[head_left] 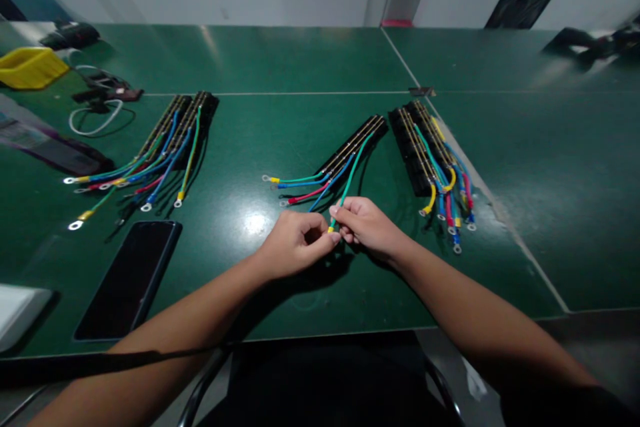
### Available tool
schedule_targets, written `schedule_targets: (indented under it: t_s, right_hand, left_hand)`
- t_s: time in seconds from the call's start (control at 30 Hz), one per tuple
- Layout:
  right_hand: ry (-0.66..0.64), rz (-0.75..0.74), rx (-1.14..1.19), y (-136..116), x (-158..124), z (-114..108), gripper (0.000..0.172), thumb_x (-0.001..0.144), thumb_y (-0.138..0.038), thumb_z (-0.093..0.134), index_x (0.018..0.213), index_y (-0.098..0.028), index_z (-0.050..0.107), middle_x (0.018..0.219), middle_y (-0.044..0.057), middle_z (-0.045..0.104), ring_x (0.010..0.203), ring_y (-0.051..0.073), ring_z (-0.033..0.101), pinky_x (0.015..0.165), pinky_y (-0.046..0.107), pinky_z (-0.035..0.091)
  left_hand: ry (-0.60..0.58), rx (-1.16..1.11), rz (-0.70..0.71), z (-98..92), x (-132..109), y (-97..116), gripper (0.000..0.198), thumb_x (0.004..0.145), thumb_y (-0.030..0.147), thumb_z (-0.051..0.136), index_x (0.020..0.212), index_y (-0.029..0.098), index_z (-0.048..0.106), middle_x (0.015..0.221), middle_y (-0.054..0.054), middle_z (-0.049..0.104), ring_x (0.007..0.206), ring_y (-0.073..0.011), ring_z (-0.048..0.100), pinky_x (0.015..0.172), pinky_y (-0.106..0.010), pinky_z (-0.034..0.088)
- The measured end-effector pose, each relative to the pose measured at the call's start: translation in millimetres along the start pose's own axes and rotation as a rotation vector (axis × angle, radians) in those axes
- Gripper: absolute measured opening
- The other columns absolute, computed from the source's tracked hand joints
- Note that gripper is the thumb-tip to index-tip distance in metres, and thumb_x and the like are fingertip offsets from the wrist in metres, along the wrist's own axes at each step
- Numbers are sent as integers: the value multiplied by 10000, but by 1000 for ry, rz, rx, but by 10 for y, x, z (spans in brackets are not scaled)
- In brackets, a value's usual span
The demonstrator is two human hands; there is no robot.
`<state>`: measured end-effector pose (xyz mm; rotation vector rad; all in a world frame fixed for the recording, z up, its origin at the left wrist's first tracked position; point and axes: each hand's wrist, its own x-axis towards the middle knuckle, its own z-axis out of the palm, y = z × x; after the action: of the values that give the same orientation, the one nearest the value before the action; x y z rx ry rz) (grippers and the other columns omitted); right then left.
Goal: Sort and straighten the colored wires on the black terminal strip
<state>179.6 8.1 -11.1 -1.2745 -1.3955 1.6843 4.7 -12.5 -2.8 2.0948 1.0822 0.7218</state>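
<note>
A black terminal strip (354, 145) lies at the middle of the table, with blue, red and green wires running toward me. My left hand (297, 243) pinches the yellow-sleeved end of one green wire (354, 170); the lug at its tip is hidden by the fingers. Just to the right, my right hand (365, 227) grips the same wire slightly higher up. A second green wire (300, 179), a blue wire and a red wire (310, 196) from this strip spread out to the left, ending in ring lugs.
Two wired strips (183, 127) lie at the left and two more (425, 147) at the right. A phone (133, 280) rests near the front left edge. Farther left are a yellow container (33, 68), a white cable (97, 128) and a white object (20, 313).
</note>
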Motion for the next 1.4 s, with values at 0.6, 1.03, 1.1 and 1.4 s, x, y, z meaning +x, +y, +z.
schedule_targets:
  t_s: [0.6, 1.03, 1.1, 1.4]
  right_hand:
    - [-39, 10, 84, 1, 6, -36, 305, 833, -403, 597, 685, -173, 461, 460, -69, 452, 362, 42, 394, 350, 158, 239]
    - [-56, 22, 117, -25, -4, -40, 325, 830, -416, 594, 670, -174, 448, 463, -77, 431, 355, 39, 394, 344, 154, 233]
    - [-59, 24, 111, -22, -5, -36, 322, 846, -414, 573, 672, -174, 449, 464, -73, 433, 357, 40, 389, 347, 156, 230]
    - [52, -55, -44, 44, 28, 14, 280, 870, -393, 548, 716, -164, 497, 461, -55, 474, 371, 50, 376, 368, 167, 257]
  left_hand:
    - [-38, 182, 204, -37, 1, -122, 236, 910, 324, 504, 785, 146, 596, 622, 18, 543, 559, -99, 460, 550, -227, 319]
    - [-142, 153, 215, -148, 31, -103, 253, 902, 374, 549, 807, 153, 627, 716, -10, 611, 682, -127, 531, 647, -249, 366]
    - [-142, 139, 220, -161, 35, -100, 233, 889, 369, 569, 812, 157, 630, 750, -17, 626, 736, -139, 548, 690, -259, 388]
    - [60, 111, 89, -57, 2, -23, 249, 791, 368, 678, 849, 149, 573, 717, 6, 614, 628, -107, 541, 597, -226, 396]
